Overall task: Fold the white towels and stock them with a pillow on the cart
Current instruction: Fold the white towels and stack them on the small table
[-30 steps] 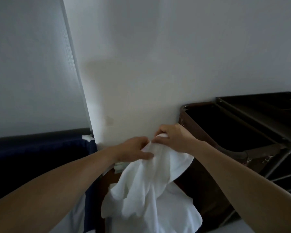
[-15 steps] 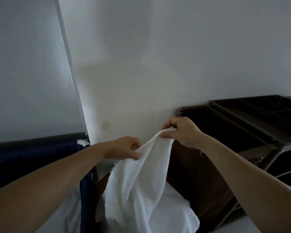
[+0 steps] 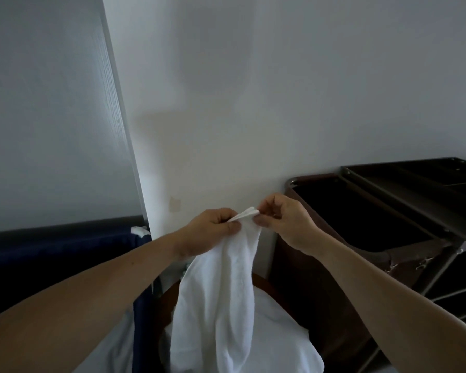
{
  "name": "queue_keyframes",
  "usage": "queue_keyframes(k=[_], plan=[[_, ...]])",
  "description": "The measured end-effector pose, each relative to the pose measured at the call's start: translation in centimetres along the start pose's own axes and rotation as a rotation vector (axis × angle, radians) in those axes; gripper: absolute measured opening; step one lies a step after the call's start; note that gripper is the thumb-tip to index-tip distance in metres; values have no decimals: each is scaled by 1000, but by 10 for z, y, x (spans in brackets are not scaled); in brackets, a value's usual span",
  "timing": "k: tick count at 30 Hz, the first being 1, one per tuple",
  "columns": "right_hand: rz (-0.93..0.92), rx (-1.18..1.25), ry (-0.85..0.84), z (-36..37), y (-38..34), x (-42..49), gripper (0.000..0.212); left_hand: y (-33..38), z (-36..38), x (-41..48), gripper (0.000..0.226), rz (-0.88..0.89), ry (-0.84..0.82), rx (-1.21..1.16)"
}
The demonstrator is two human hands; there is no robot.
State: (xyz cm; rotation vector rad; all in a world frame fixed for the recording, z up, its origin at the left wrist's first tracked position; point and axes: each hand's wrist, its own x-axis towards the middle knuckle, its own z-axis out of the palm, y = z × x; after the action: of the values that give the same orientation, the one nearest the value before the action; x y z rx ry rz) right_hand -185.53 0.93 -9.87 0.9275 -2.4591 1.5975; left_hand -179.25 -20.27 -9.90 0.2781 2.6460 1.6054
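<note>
A white towel (image 3: 221,286) hangs in front of me, bunched into a long drape. My left hand (image 3: 210,232) grips its top edge with curled fingers. My right hand (image 3: 285,224) pinches the same edge between thumb and fingers, close beside the left. Below the towel lies more white cloth (image 3: 285,335) in a heap. The dark housekeeping cart (image 3: 388,219) stands to the right, its open bin and top tray showing. No pillow is in sight.
A white wall fills the view ahead, with a pale door or panel (image 3: 51,117) at the left. A dark navy fabric frame (image 3: 65,246) stands at the lower left, close to my left arm.
My hands spread apart along the towel's edge half a second ago, then came back close together. The towel now hangs narrower and straighter.
</note>
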Motion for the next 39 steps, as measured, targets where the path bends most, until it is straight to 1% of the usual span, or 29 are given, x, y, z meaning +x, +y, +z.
queue_keyframes(k=[3, 6, 7, 8, 10, 12, 15, 17, 19, 20, 22, 25, 28, 31, 34, 36, 37, 39], plan=[[-33, 73, 21, 4, -5, 1, 19, 8, 2, -6, 19, -22, 16, -35], [-46, 98, 25, 8, -6, 3, 23, 16, 3, -9, 21, 14, 80, 46], [-30, 110, 15, 9, -6, 3, 22, 19, 3, -11, 22, 30, 98, 72], [1, 126, -9, 10, -8, 3, 18, 22, 3, -13, 22, 50, 106, 96], [53, 75, -101, 13, -12, 4, 1, 24, 1, -16, 21, 76, 107, 133], [14, -29, -123, 14, -19, 7, 18, 23, -3, -20, 19, 65, 110, 152], [-61, -28, -4, 12, -39, 23, 21, 21, -13, -22, 11, 56, 198, 122], [-91, 67, 159, 5, -59, 40, 24, 20, -18, -19, 9, 65, 297, 91], [-137, 156, 319, -9, -90, 61, 26, 18, -22, -15, 11, 122, 393, 70], [-166, 163, 375, -17, -108, 70, 27, 16, -23, -13, 13, 163, 430, 73], [-224, 130, 418, -33, -140, 86, 27, 15, -22, -12, 22, 249, 465, 89], [-256, 70, 387, -46, -168, 103, 25, 13, -12, -11, 41, 410, 475, 147], [-269, 58, 394, -52, -177, 110, 23, 13, 1, -7, 45, 485, 482, 165], [-269, 75, 396, -57, -181, 110, 23, 9, 6, -3, 38, 470, 465, 179], [-266, 75, 398, -55, -180, 110, 24, 6, 11, 0, 39, 444, 405, 234], [-257, 77, 406, -51, -177, 111, 24, 6, 16, 4, 29, 426, 372, 226], [-251, 78, 410, -50, -175, 111, 24, 6, 18, 7, 22, 397, 347, 243], [-239, 72, 422, -50, -170, 110, 26, 1, 22, 12, 24, 294, 275, 330]])
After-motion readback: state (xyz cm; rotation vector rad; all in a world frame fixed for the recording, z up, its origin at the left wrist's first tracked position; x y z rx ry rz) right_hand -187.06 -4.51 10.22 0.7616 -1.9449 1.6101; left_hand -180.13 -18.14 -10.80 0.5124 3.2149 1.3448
